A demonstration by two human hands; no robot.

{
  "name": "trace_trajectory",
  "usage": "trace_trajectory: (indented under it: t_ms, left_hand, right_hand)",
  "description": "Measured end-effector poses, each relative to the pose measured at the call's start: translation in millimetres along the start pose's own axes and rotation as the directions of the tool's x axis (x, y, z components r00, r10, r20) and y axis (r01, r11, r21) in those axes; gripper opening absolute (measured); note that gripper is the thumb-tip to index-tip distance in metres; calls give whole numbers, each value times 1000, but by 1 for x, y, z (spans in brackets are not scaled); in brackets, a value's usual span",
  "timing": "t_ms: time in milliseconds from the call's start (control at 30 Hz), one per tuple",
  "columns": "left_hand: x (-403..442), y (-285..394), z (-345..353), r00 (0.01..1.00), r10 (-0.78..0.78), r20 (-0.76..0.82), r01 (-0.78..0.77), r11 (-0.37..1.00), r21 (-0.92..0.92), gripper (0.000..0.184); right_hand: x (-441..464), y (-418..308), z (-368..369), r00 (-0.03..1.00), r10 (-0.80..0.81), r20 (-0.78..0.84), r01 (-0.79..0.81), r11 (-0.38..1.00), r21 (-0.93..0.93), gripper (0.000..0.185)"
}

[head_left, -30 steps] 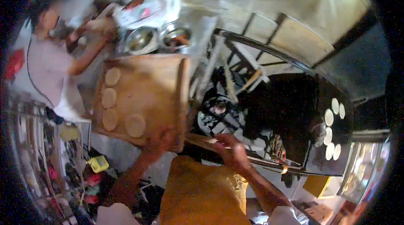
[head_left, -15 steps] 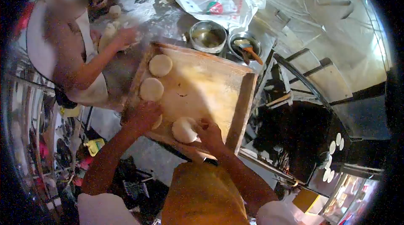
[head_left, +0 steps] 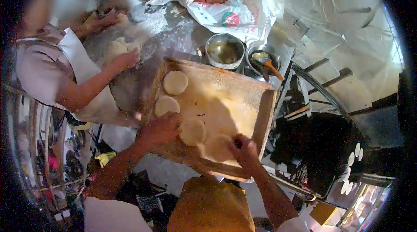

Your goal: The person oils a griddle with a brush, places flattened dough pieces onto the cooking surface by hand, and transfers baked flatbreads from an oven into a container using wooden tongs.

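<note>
Four pale, flat dough rounds lie in a wooden tray (head_left: pixel 265 114). The upper-left dough round (head_left: pixel 176 83) lies flat near the tray's far left corner. Below it, another dough round (head_left: pixel 167 107) is partly covered by my left hand (head_left: pixel 164 128). That hand is closed, fingertips at the left edge of a third dough round (head_left: pixel 192 132). On the near right, my right hand (head_left: pixel 244 147) is closed at the right edge of a slightly blurred dough round (head_left: pixel 218 148). My thumbs and the pinched edges are partly hidden.
A co-worker's hand (head_left: pixel 127 59) works dough on the floured table (head_left: pixel 158 25) at left. Behind the tray stand a metal pot (head_left: pixel 224 51) and a bowl (head_left: pixel 256 58) with a brush (head_left: pixel 272 69). A white plastic bag (head_left: pixel 208 12) lies farther back. A dark opening (head_left: pixel 312 149) is at right.
Both hands have moved right in the tray, and the two nearer dough rounds have shifted right with them. The third round now shows from under my left hand. The view has shifted slightly.
</note>
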State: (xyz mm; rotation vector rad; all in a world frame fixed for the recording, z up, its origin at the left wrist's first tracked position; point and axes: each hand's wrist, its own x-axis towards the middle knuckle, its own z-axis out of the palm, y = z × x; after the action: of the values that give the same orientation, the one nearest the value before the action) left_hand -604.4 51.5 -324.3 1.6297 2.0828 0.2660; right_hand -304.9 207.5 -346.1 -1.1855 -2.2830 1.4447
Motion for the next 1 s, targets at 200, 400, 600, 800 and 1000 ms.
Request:
trace_trajectory:
  t_ms: [200,400,600,800,1000]
  left_hand:
    - [44,46,28,1000,15,3,-15,966,258,36]
    - [30,56,28,977,-211,33,209,976,68,44]
    - [14,46,66,982,-185,-46,185,983,2,41]
    - [-31,57,94,971,-230,-67,75,557,-827,50]
    - [47,176,60,917,-274,291,41,-660,-751,81]
  right_hand:
    - [17,52,6,1000,-6,15,8,985,-175,23]
    - [15,20,-37,968,-3,250,-32,991,133,29]
    - [22,105,9,998,-66,11,65,996,55,22]
    - [-25,2,-84,999,16,32,-35,351,936,38]
    - [-25,-28,-119,983,183,26,-1,-140,990,84]
